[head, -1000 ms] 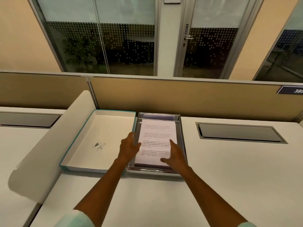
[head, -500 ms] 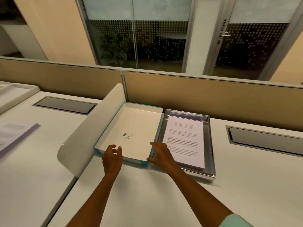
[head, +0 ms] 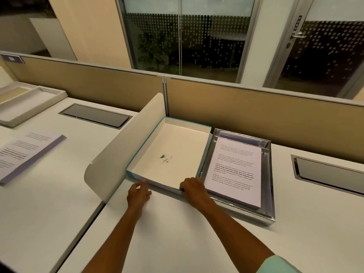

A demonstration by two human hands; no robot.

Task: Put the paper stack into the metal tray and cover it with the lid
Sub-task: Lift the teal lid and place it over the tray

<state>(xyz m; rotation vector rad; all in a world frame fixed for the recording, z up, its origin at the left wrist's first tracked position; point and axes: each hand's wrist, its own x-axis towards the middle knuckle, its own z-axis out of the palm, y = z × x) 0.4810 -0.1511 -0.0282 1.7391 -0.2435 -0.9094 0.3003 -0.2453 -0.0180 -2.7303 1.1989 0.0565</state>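
Paper stack [head: 235, 170] lies flat inside the metal tray [head: 270, 196], printed side up, its right long edge close to the tray wall; first half of the task judged complete. Covering not yet done: the lid [head: 171, 154] sits inverted on the desk [head: 177, 233], open face up, just left of the tray and touching or nearly touching it.

Right hand [head: 194, 189] is curled over the lid's near right corner, fingers hooked on the rim, gripping it. Left hand [head: 138, 195] rests at the lid's near left edge, fingertips against the wall; a firm grasp cannot be confirmed.

Materials: tray is polished metal, rectangular, with reflective raised walls. Lid appears to be card, shallow and rectangular, cream inside with a teal outer edge and a small dark mark on its floor. Remaining work, as judged: lift, turn over, seat squarely on the tray.
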